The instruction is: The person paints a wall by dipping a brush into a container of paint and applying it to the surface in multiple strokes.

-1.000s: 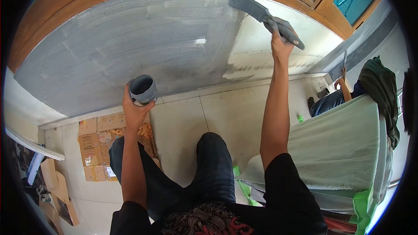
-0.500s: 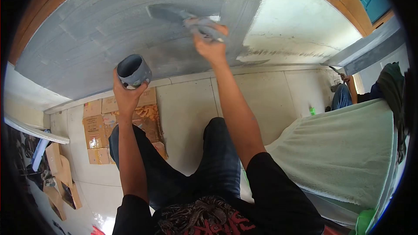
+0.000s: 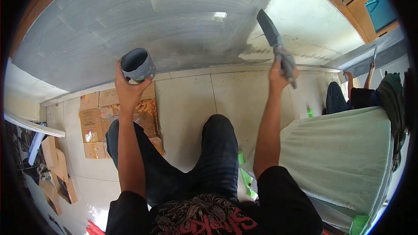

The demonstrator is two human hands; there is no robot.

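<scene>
My left hand (image 3: 130, 90) is wrapped round a grey-smeared cup (image 3: 146, 70), tilted so its dark opening shows. In my right hand (image 3: 277, 75), slightly blurred, is a paintbrush (image 3: 271, 29) coated in grey, its head pointing up and to the left. The brush head overlaps the border between the grey-painted wall (image 3: 183, 30) and the pale unpainted wall (image 3: 313, 21). Streaky brush marks run across the grey part, with a bright shiny patch near its right side.
Flattened cardboard (image 3: 91, 124) lies on the tiled floor (image 3: 187, 100) at left, near open cardboard boxes (image 3: 56, 163). A table under a pale green cloth (image 3: 344, 148) stands at right. Behind it a co-worker (image 3: 359, 98) holds a tool up to another wall.
My right hand has swung right with the paintbrush, from the grey wall to the border of the pale part. The cup has barely shifted. The co-worker's arm has risen.
</scene>
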